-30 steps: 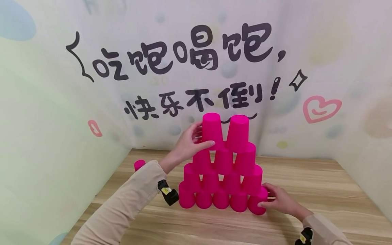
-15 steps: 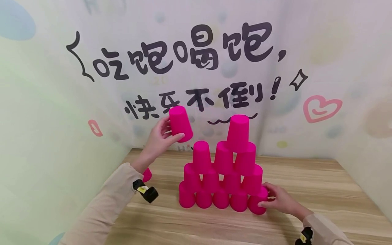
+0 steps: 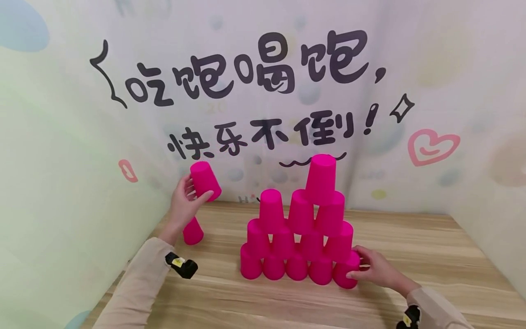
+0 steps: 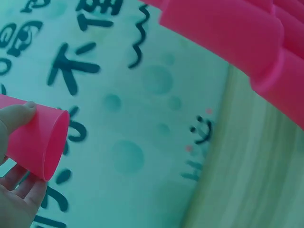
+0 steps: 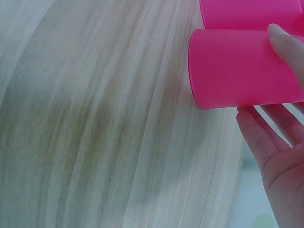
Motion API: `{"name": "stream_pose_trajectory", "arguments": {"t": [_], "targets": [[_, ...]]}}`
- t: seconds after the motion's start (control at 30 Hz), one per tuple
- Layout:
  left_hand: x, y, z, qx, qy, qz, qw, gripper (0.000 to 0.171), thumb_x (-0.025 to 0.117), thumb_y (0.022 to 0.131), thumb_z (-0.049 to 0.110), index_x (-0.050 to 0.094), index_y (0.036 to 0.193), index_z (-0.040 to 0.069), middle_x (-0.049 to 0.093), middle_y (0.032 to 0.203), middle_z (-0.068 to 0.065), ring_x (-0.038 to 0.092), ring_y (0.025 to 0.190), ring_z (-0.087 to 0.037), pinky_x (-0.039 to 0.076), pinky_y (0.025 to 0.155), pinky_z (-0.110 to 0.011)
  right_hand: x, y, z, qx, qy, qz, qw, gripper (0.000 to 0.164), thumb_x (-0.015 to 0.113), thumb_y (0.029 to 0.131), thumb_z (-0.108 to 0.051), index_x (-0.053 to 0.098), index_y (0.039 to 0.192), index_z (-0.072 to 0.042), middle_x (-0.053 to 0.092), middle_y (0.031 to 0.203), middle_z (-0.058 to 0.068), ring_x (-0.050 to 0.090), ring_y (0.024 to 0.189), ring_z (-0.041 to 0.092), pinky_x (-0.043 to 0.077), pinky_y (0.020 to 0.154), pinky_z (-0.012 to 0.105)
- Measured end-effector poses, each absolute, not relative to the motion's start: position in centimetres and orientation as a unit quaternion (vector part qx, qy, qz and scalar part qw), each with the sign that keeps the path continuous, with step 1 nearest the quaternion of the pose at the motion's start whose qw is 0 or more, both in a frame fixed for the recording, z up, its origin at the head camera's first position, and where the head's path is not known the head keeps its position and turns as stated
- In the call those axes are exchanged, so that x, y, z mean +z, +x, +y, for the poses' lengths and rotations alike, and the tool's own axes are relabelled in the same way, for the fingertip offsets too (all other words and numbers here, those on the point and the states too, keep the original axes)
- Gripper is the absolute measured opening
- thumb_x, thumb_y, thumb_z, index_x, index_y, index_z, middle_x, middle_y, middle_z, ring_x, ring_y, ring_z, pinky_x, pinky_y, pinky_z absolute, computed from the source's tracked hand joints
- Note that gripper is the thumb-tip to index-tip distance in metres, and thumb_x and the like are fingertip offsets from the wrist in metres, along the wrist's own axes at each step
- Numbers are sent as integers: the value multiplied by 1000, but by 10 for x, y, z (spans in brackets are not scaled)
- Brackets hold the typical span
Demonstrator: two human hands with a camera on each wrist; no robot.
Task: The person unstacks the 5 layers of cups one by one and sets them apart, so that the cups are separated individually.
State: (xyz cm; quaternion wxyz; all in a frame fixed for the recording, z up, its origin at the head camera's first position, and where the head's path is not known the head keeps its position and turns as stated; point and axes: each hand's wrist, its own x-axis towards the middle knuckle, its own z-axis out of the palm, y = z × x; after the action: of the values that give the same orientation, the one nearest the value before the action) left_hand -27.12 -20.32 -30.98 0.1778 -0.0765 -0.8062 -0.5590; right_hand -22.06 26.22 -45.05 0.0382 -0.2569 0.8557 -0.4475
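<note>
My left hand [image 3: 182, 205] holds a pink cup [image 3: 204, 180] in the air, mouth down and tilted, thumb on the near side. Close below it in the head view, another pink cup [image 3: 193, 232] stands upside down on the table, partly behind the hand. The left wrist view shows the held cup's [image 4: 33, 135] open rim. To the right rises a pyramid of upside-down pink cups; its single top cup [image 3: 321, 179] sits right of centre over a row of three. My right hand [image 3: 378, 270] grips the bottom row's rightmost cup [image 3: 344, 273], thumb in front, fingers behind [image 5: 256, 135].
The wooden table [image 3: 287, 306] meets a printed backdrop [image 3: 370, 183] with black lettering behind the pyramid. A pale side wall [image 3: 82, 205] borders the table at left. Black wrist cameras [image 3: 181, 266] sit on both sleeves.
My left hand has lifted the left cup off the pyramid's upper row and carried it left, then lower, to above the lone cup. The right hand has stayed in place.
</note>
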Motion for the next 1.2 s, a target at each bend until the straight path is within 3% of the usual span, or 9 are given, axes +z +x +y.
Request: {"name": "stream_pose_trajectory", "arguments": {"t": [0.3, 0.53, 0.8, 1.2], "targets": [[-370, -285, -217, -528, -47, -829, 182, 70, 69, 77, 16, 29, 131, -3, 43, 123, -22, 46, 108, -34, 39, 92, -43, -449, -220, 262, -455, -246, 854, 58, 50, 71, 74, -18, 48, 113, 1, 57, 100, 11, 59, 86, 16, 52, 69, 28], [-408, -287, -222, -504, -27, -847, 166, 69, 72, 74, 17, 33, 127, -4, 48, 117, -25, 52, 100, -36, 45, 84, -44, -450, -220, 260, -454, -251, 853, 57, 49, 71, 74, -19, 49, 112, 1, 57, 100, 10, 59, 86, 13, 50, 70, 23], [-436, -287, -227, -510, -16, -854, 103, 75, 72, 74, 19, 28, 130, -4, 42, 124, -25, 48, 108, -38, 42, 88, -44, -450, -221, 262, -454, -247, 854, 58, 49, 71, 74, -19, 48, 113, 1, 57, 100, 11, 59, 86, 14, 51, 70, 27], [-463, -288, -224, -508, -22, -854, 104, 71, 71, 75, 13, 29, 129, -3, 40, 126, -27, 44, 112, -39, 37, 92, -45, -450, -221, 263, -449, -249, 856, 54, 49, 71, 75, -18, 48, 113, 2, 57, 100, 12, 59, 86, 12, 51, 70, 27]]}}
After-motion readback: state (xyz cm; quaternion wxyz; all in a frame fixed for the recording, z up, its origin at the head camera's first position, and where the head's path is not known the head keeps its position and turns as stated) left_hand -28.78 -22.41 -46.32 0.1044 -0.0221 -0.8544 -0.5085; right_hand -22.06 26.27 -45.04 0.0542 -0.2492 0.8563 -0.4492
